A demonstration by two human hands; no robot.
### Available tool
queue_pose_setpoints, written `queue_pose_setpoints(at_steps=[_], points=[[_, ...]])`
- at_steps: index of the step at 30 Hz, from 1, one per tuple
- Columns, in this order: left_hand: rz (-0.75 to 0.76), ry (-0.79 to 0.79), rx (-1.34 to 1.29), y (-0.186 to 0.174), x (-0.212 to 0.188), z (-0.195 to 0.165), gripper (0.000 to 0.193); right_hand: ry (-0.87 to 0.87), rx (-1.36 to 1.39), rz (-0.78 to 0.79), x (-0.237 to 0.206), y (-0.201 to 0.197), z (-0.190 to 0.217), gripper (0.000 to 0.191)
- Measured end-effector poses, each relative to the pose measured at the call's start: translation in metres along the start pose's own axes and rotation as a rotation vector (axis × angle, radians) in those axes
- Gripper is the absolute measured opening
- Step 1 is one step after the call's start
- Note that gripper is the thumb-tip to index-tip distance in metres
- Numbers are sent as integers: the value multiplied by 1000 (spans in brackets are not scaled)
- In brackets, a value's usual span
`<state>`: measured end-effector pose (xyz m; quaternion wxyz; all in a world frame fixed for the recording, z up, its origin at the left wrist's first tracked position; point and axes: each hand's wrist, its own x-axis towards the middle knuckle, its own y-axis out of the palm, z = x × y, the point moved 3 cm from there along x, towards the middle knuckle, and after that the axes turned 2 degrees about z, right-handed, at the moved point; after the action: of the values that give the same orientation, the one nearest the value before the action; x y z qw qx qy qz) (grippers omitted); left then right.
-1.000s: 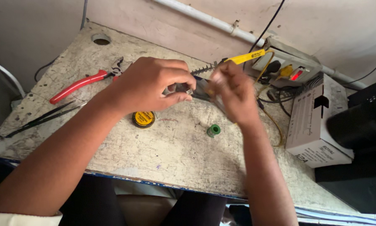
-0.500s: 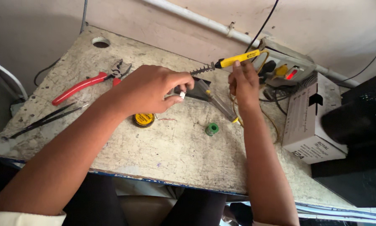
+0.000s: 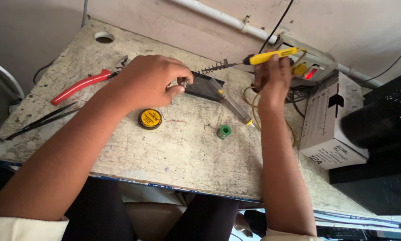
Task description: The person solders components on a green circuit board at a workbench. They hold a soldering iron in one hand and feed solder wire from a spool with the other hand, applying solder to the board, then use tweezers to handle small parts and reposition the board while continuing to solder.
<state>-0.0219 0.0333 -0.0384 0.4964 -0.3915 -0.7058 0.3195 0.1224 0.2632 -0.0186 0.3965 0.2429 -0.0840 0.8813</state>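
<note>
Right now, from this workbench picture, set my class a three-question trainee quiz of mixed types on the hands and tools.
1. True or false: the right hand is at the yellow-handled soldering iron.
2. Which lies left of the left hand? A) red-handled pliers B) green spool C) white box
3. Fill in: the round yellow tin rests on the ____.

Key:
1. True
2. A
3. Bench top
</note>
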Motion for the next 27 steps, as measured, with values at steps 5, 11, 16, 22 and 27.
queue_pose_setpoints(at_steps=[5,11,16,22,27], points=[[-23,-9,-9,0,-2,3,23,-15,124,-94,7,-20,1,23],[-30,-48,-37,-3,-1,5,15,-42,314,-203,18,-45,3,23],[2,-43,-26,-2,-2,6,12,-149,313,-233,15,-65,3,22],[209,-75,-55,12,-2,7,13,-106,403,-53,18,-71,8,24],[238,-114,1,20,-1,10,17,-118,0,92,14,-50,1,18]])
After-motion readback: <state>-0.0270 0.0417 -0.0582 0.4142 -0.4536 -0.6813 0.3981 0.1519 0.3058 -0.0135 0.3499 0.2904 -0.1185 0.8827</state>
